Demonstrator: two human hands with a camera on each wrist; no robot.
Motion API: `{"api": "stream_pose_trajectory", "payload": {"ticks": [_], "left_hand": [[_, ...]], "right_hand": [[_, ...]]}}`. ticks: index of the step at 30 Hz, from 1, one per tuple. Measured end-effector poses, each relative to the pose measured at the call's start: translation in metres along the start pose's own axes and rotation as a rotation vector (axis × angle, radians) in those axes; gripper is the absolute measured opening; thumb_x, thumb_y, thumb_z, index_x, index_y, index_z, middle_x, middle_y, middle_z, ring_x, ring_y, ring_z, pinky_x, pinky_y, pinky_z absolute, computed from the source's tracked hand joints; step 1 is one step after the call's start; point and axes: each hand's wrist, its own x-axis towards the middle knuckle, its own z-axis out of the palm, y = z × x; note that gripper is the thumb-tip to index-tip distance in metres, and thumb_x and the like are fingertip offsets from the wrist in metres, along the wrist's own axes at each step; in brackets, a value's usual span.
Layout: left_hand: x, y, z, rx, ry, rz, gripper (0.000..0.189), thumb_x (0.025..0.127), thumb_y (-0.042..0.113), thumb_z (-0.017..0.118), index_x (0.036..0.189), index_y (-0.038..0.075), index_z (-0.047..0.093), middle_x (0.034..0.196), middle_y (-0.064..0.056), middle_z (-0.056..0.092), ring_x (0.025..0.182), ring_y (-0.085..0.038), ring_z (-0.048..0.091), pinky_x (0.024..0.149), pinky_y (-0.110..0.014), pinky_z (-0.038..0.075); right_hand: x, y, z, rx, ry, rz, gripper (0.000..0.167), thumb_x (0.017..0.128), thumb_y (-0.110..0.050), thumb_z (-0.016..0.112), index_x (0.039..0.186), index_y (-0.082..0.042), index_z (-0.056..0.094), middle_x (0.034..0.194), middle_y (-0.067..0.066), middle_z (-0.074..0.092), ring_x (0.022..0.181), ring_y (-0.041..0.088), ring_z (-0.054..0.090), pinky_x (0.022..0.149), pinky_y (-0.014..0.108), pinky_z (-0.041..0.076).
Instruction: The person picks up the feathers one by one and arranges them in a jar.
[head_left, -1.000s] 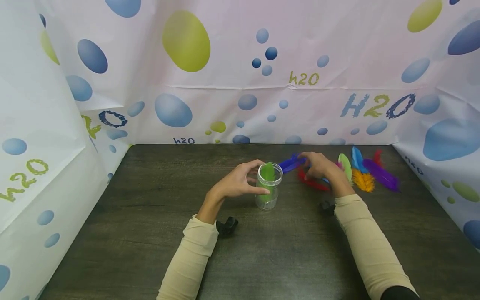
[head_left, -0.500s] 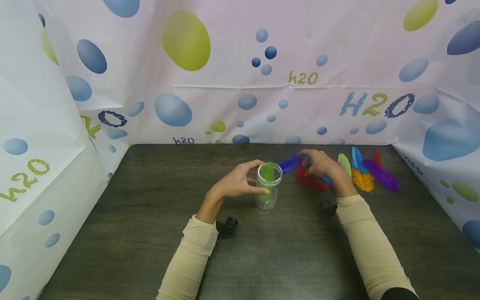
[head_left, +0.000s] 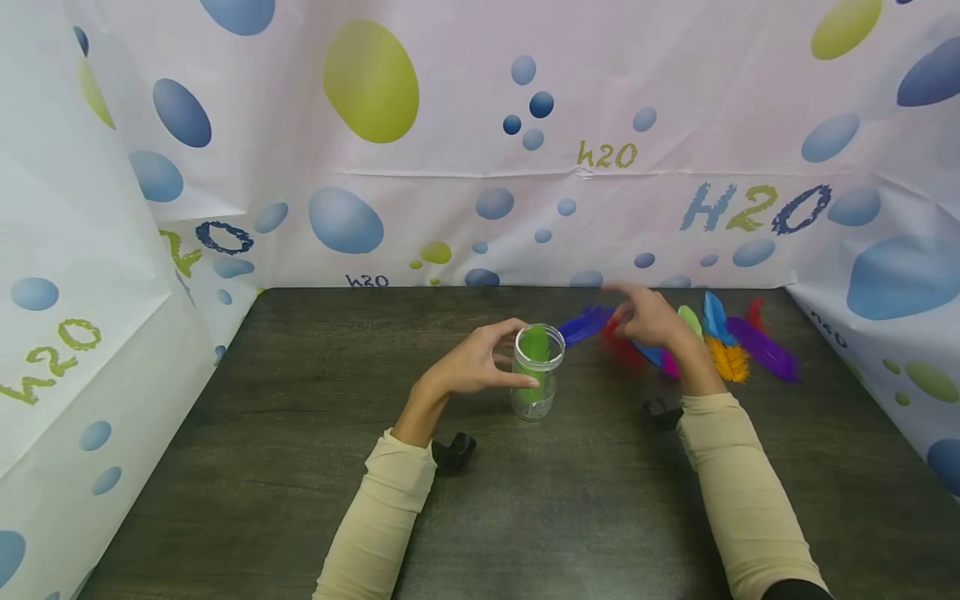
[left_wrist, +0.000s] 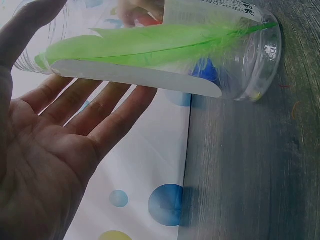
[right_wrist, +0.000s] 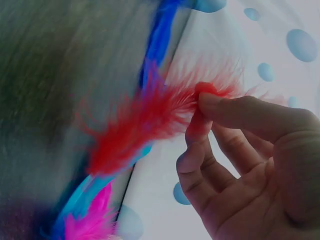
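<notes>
L hand [head_left: 474,360], thumb & fingers wide apart, holds clear, glass-like cylindrical jar [head_left: 551,382], upright on dark wood-grain table [head_left: 262,500], long lime-green feather [left_wrist: 135,47] inside. R hand [right_wrist: 260,165] pinches fluffy bright-red feather [right_wrist: 132,132], w/ wispy barbs, thumb-to-index, right of jar.

Red feather [right_wrist: 132,130]; green feather [left_wrist: 125,47]; white backdrop [head_left: 450,100], spotted blue, lime.
</notes>
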Motion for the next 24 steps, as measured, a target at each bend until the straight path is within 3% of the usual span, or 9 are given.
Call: {"api": "stream_pose_trajectory", "payload": {"ticks": [13,20,22,24], "left_hand": [[0.0,0.002,0.0,0.007,0.006,-0.012,0.062,0.086,0.002,0.083,0.14,-0.002,0.053,0.129,-0.017,0.064,0.124,-0.027,0.063,0.1,-0.035,0.057],[0.0,0.002,0.001,0.012,0.014,-0.014,0.061,0.086,0.002,0.083,0.139,-0.002,0.053,0.129,-0.017,0.064,0.124,-0.027,0.063,0.1,-0.035,0.057],[0.001,0.002,0.001,0.009,0.013,-0.012,0.061,0.086,0.002,0.083,0.139,-0.002,0.053,0.129,-0.017,0.064,0.123,-0.027,0.064,0.1,-0.035,0.057],[0.001,0.002,0.0,0.004,0.012,-0.008,0.061,0.085,0.001,0.083,0.139,-0.002,0.053,0.129,-0.017,0.064,0.123,-0.026,0.064,0.1,-0.035,0.057]], "right_hand": [[-0.008,-0.019,-0.008,0.053,0.078,-0.024,0.061,0.094,-0.004,0.075,0.148,0.004,0.048,0.098,0.023,0.074,0.093,0.039,0.07,0.096,0.059,0.055],[-0.013,-0.023,-0.011,0.091,0.19,-0.091,0.051,0.094,-0.004,0.077,0.14,0.003,0.057,0.098,0.023,0.073,0.1,0.043,0.069,0.103,0.064,0.048],[-0.015,-0.026,-0.011,0.103,0.23,-0.112,0.048,0.093,-0.004,0.077,0.138,0.002,0.06,0.099,0.024,0.073,0.1,0.043,0.07,0.1,0.062,0.051],[-0.017,-0.03,-0.012,0.123,0.266,-0.131,0.047,0.092,-0.003,0.077,0.136,0.003,0.062,0.101,0.024,0.073,0.098,0.043,0.072,0.095,0.052,0.057]]}}
